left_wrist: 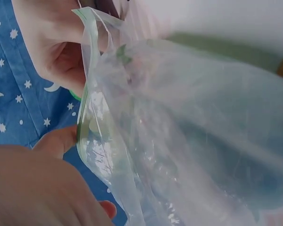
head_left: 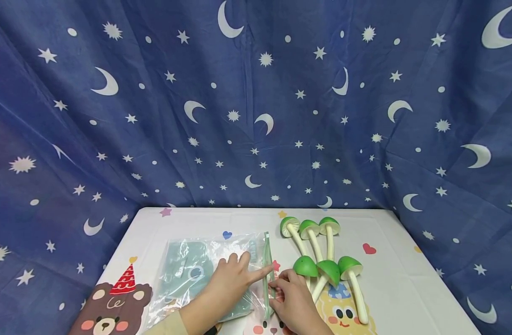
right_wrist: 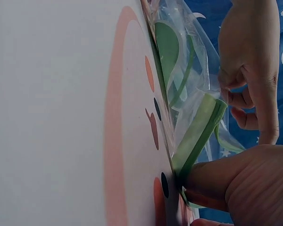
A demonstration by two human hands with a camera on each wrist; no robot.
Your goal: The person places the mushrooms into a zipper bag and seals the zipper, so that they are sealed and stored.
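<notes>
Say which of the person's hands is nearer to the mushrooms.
Right. The right hand is just left of the mushrooms, pinching the bag; the left hand is farther left, over the bag.

Bag [head_left: 185, 258]: clear film, wrinkled, bearing large pale teal patches and a pale ring; whether these are print or contents cannot be determined. It lies on its side on the bench [head_left: 411, 279], mouth facing right. A green strip [head_left: 267, 242] edges the mouth, its two lips parted along part of the length. The right hand [head_left: 295, 300] pinches the strip toward its near end; the left hand [head_left: 228, 281] lies over the film, one digit extended to the strip.
</notes>
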